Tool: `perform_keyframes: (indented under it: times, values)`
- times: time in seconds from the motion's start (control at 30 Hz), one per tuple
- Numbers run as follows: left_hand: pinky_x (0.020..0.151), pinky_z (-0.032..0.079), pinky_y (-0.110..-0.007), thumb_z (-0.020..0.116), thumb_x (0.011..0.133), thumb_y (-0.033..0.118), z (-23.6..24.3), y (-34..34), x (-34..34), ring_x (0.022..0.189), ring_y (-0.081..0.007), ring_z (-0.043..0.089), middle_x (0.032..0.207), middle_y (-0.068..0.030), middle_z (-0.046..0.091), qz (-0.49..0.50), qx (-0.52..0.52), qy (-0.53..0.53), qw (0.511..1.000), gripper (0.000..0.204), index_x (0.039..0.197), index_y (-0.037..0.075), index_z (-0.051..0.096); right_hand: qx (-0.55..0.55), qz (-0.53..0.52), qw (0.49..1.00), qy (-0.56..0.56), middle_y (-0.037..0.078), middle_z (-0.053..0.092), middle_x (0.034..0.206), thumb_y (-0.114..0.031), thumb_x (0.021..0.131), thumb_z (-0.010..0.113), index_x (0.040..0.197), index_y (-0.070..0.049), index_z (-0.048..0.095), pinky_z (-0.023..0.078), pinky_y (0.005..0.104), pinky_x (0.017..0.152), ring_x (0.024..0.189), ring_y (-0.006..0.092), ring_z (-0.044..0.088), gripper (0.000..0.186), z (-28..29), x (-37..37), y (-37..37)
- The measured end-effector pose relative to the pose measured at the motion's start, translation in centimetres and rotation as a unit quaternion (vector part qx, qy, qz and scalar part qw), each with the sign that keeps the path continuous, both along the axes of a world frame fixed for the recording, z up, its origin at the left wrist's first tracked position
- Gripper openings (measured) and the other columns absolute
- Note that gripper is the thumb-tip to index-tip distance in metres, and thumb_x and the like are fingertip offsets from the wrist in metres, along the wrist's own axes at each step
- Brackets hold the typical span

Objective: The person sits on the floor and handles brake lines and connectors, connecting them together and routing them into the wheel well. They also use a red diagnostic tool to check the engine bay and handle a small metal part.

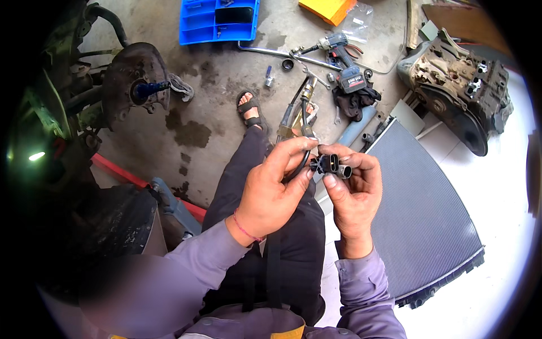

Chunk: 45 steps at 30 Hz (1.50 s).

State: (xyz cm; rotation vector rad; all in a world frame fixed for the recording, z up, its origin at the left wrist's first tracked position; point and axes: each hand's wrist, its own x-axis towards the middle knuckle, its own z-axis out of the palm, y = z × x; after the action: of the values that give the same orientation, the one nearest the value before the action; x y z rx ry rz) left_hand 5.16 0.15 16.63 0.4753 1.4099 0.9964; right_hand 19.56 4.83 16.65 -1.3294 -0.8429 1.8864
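Observation:
Between my fingers, in front of my lap, is a black electrical connector (328,164) with an open socket end and a greyish round part beside it. My left hand (274,192) pinches it from the left, where a black cable (298,174) loops past the fingers. My right hand (357,195) grips its right side between thumb and fingers. Beyond my hands, a metal-ended part with a black lead (307,90) lies at my right foot; whether it joins the cable I cannot tell.
A cordless impact wrench (341,53), a spanner (337,116) and a blue parts tray (197,25) lie ahead on the concrete. On the right are a radiator (423,209) and a dirty engine part (457,85). A rusty wheel hub (138,85) and red bar (121,172) stand left.

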Motion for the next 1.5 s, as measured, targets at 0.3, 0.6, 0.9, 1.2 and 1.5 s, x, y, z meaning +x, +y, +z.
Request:
perform_keyframes:
  times: [0.3,0.6,0.9,1.2,1.5]
  values:
    - [0.08,0.051,-0.026,0.058,0.095,0.0,0.4,-0.7,-0.7,0.095,-0.014,0.065,0.116,-0.0139,0.067,0.049,-0.033,-0.083,0.995,0.038,0.131,0.003,0.047,0.023,0.005,1.0,0.0,0.019,0.065,0.115,-0.003,0.081,0.077,0.107,-0.006,0.051,0.046,0.0434,0.101,0.114,0.0309,0.06,0.037,-0.4,0.2,-0.8]
    - [0.061,0.054,-0.032,0.04,0.104,0.019,-1.1,-1.4,-4.5,0.075,-0.0256,0.069,0.123,-0.0265,0.059,0.179,-0.072,-0.237,0.952,0.046,0.146,0.003,0.03,-0.084,-0.112,0.99,-0.002,0.019,0.064,0.114,-0.005,0.084,0.074,0.109,-0.003,0.052,0.046,0.039,0.1,0.108,0.0253,0.061,0.033,-0.7,0.7,-0.8]
    - [0.038,0.039,-0.025,0.037,0.104,0.017,-1.6,-3.1,-7.7,0.054,-0.0178,0.054,0.13,-0.0164,0.06,0.318,-0.094,-0.361,0.871,0.044,0.144,-0.001,0.038,-0.104,-0.161,0.981,-0.015,0.014,0.062,0.115,-0.01,0.088,0.069,0.119,-0.002,0.05,0.047,0.0395,0.098,0.109,0.0269,0.061,0.037,-1.9,3.0,-0.7]
    - [0.036,0.037,-0.024,0.037,0.104,0.018,-0.1,-1.7,-7.2,0.049,-0.0151,0.051,0.134,-0.0181,0.058,0.344,-0.051,-0.44,0.828,0.048,0.148,0.0,0.034,-0.163,-0.069,0.982,0.06,0.015,0.06,0.116,-0.013,0.091,0.067,0.116,-0.001,0.048,0.043,0.0355,0.099,0.108,0.0202,0.056,0.033,-0.5,0.1,-4.3]
    - [0.037,0.037,-0.023,0.04,0.103,0.019,-0.2,-1.6,-5.7,0.05,-0.0164,0.057,0.123,-0.0284,0.06,0.238,-0.015,-0.391,0.889,0.047,0.145,0.0,0.035,-0.224,-0.151,0.961,0.06,0.014,0.059,0.112,-0.023,0.095,0.061,0.12,-0.003,0.048,0.043,0.0419,0.101,0.108,0.0278,0.059,0.035,0.0,-0.5,-4.6]
